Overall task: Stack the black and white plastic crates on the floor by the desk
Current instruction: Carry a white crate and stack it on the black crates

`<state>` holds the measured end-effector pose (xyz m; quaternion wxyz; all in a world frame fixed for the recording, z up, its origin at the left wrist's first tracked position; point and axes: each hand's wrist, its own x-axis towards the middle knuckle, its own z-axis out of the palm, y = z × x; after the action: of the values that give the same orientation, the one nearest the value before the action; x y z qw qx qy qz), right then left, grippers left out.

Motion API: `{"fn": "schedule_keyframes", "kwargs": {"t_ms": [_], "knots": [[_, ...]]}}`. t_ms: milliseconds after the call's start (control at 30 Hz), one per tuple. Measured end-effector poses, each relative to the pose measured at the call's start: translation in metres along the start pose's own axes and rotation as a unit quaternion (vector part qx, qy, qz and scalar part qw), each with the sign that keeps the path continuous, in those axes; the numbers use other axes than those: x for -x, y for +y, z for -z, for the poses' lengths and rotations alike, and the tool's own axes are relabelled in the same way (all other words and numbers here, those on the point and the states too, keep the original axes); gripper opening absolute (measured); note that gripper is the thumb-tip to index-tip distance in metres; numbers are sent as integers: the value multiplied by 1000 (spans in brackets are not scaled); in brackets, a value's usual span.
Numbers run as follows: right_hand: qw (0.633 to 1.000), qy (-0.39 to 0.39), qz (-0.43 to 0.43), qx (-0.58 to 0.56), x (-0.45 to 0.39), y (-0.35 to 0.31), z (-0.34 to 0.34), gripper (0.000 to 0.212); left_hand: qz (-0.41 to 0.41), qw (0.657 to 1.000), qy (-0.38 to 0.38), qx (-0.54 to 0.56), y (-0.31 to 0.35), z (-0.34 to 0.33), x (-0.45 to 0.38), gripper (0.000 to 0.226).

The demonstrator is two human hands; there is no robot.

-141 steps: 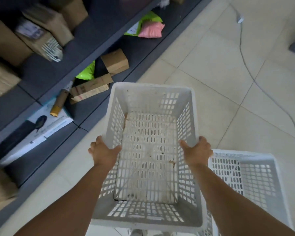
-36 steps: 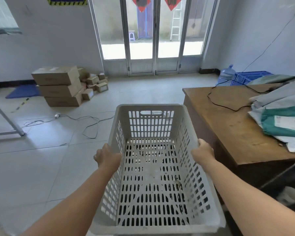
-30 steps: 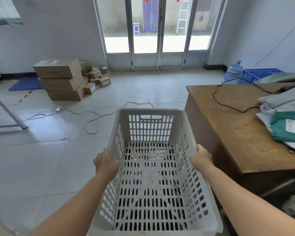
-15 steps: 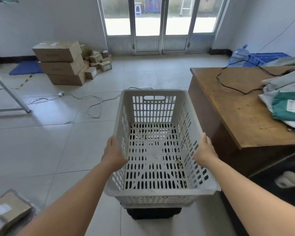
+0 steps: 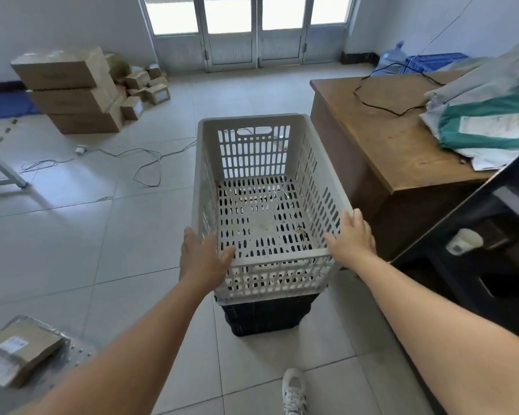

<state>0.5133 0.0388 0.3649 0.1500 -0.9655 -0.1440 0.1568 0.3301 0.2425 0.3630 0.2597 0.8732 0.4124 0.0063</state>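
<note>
A white slotted plastic crate [image 5: 253, 151] sits nested in a black crate [image 5: 264, 319] on the tiled floor, right beside the wooden desk [image 5: 381, 139]. Only the black crate's lower near part shows under the white one. My left hand [image 5: 203, 259] lies at the white crate's near-left corner, fingers spread and loose against the rim. My right hand [image 5: 352, 241] rests flat against the outside of the near-right corner, fingers extended. Neither hand is clenched around the rim.
Green and grey parcels [image 5: 486, 124] and a black cable lie on the desk. A dark shelf frame [image 5: 477, 190] stands at the right. Stacked cardboard boxes [image 5: 69, 91] and a floor cable [image 5: 144, 163] are at the left. A parcel [image 5: 18, 351] lies near my shoe [image 5: 294, 390].
The white crate went down from being carried at waist height into the black crate on the floor. My hands slid back to its near corners and loosened their hold.
</note>
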Motion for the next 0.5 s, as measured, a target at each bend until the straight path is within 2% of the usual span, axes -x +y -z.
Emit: {"fn": "schedule_keyframes", "kwargs": {"t_ms": [67, 133, 200, 267, 333, 500], "knots": [[999, -3, 36, 36, 6, -1, -4, 74, -16, 999, -9, -47, -3, -4, 5, 64], [989, -18, 126, 72, 13, -4, -6, 75, -50, 996, -10, -79, -9, -3, 9, 61], [976, -56, 197, 77, 21, -8, -4, 67, -157, 979, -9, -133, -12, 0, 12, 49], [973, -86, 209, 41, 25, -8, -3, 51, -246, 961, -36, -120, -10, 1, 12, 35], [973, -95, 209, -21, 25, -7, -2, 36, -243, 963, -71, -88, -6, 5, 11, 32], [965, -99, 241, -26, 21, -8, -2, 37, -269, 956, -48, -103, -4, 4, 9, 32]]}}
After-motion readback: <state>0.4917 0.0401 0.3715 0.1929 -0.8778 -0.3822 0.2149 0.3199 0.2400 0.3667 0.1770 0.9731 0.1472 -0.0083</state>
